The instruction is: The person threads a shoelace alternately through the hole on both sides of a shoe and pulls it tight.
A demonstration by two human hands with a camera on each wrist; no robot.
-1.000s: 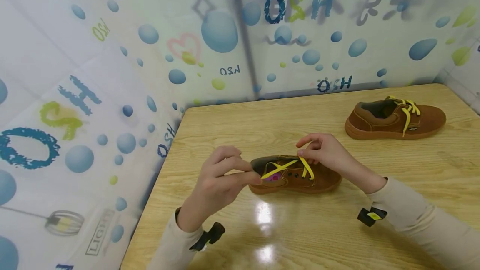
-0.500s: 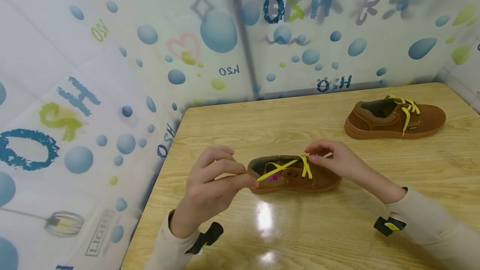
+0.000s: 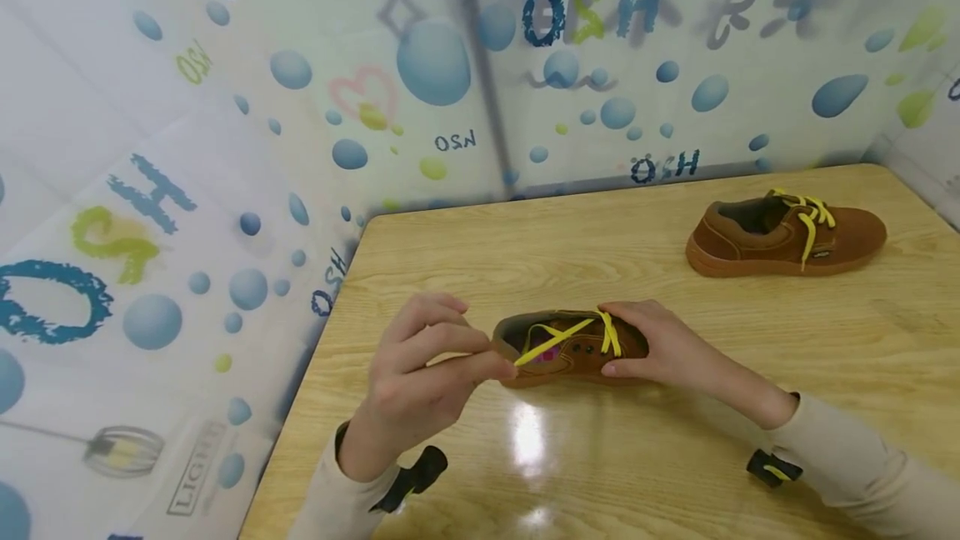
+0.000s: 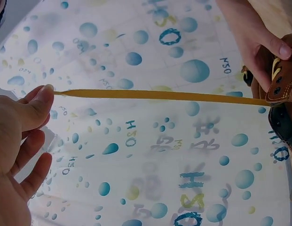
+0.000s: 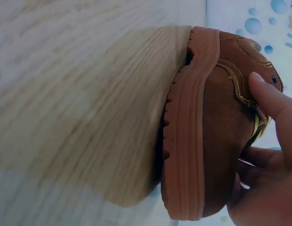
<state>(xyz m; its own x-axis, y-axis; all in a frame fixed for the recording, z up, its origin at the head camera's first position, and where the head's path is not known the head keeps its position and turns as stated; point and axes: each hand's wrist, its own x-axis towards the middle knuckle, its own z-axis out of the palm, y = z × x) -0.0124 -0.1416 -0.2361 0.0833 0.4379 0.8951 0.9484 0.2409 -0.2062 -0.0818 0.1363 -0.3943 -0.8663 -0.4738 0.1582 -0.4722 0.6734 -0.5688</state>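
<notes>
A brown shoe (image 3: 577, 372) with several eyelets stands on the table, its toe to the right. Between thumb and forefinger, my left hand (image 3: 427, 373) pinches the end of its yellow shoelace (image 4: 150, 95), which runs taut up from the shoe in the left wrist view. The other fingers of that hand are loosely bent. My right hand (image 3: 667, 348) grips the shoe across its front part, thumb on the near side and fingers over the far side. In the right wrist view, the thumb (image 5: 268, 94) presses on the upper near an eyelet. Some fingertips are hidden behind the shoe.
A second brown shoe (image 3: 787, 250) with yellow laces stands at the back right of the wooden table (image 3: 480, 252). Printed wall sheets (image 3: 570, 123) with blue drops rise behind the table and on its left. A black wrist camera (image 3: 420, 473) sits on each sleeve.
My right hand has left the lace at the top eyelets, drawn back right, then come down to grip the shoe's front. My left hand has moved slightly left, still pinching the lace.
</notes>
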